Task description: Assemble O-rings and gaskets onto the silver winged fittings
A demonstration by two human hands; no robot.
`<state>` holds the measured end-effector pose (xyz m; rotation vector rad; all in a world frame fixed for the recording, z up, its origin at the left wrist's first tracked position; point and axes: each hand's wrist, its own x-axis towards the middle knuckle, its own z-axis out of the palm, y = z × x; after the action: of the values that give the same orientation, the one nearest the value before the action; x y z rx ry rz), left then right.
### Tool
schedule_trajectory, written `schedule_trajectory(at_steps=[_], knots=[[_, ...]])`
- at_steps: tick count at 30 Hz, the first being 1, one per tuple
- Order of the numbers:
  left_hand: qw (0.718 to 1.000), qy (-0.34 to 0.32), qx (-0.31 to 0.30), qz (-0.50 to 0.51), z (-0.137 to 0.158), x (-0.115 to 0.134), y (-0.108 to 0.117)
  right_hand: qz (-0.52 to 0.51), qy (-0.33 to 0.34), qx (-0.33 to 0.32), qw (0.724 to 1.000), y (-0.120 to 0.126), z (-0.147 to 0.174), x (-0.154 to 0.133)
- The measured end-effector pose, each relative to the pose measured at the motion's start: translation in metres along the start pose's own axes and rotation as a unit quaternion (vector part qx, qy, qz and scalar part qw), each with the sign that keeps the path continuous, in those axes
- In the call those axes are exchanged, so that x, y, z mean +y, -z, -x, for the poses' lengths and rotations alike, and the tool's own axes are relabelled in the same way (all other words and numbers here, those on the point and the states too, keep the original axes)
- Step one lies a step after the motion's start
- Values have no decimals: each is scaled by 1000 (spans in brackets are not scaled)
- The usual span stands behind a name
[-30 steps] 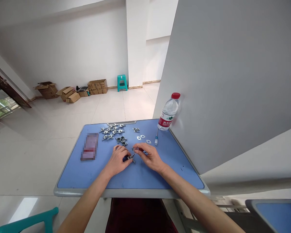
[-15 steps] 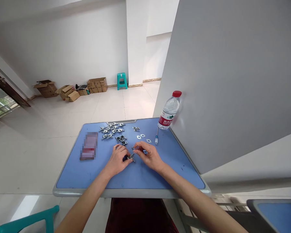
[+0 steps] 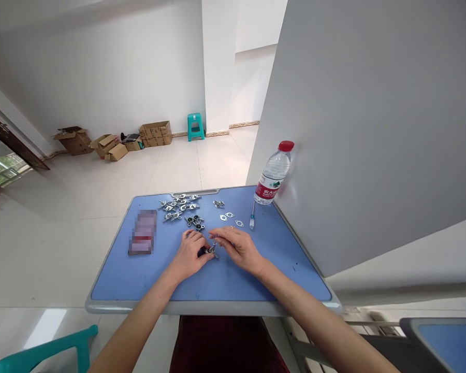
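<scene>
My left hand (image 3: 189,255) is closed around a small silver metal fitting (image 3: 211,250), holding it low over the blue tabletop. My right hand (image 3: 238,249) pinches something tiny above that fitting; its fingers hide most of it, and I cannot make out what it is. Just beyond my hands lies a cluster of fittings with dark round openings (image 3: 194,221). A pile of similar silver metal fittings (image 3: 180,206) sits farther back. Several flat oval gaskets (image 3: 230,214) lie to the right of the cluster.
A screwdriver (image 3: 252,221) with a clear blue handle lies at the right, beside a water bottle (image 3: 274,176) near the grey panel (image 3: 357,129). A few small metal pieces (image 3: 218,204) rest at the back. At the left is a blurred purple rectangle (image 3: 143,231).
My right fingers have shifted slightly left and in over the fitting. My left hand keeps its hold in nearly the same place.
</scene>
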<state>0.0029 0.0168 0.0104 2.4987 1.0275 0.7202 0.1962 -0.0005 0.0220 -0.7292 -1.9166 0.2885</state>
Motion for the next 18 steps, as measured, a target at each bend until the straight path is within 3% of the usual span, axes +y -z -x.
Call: schedule_trajectory(at_steps=[8, 14, 18], knots=[[1000, 2, 1, -9, -1, 2, 0, 4, -79, 32, 996, -6, -1, -1], [1000, 7, -2, 7, -1, 0, -1, 18, 21, -14, 1000, -3, -3, -1], [1000, 12, -3, 11, 0, 0, -2, 7, 18, -28, 999, 3, -6, -5]])
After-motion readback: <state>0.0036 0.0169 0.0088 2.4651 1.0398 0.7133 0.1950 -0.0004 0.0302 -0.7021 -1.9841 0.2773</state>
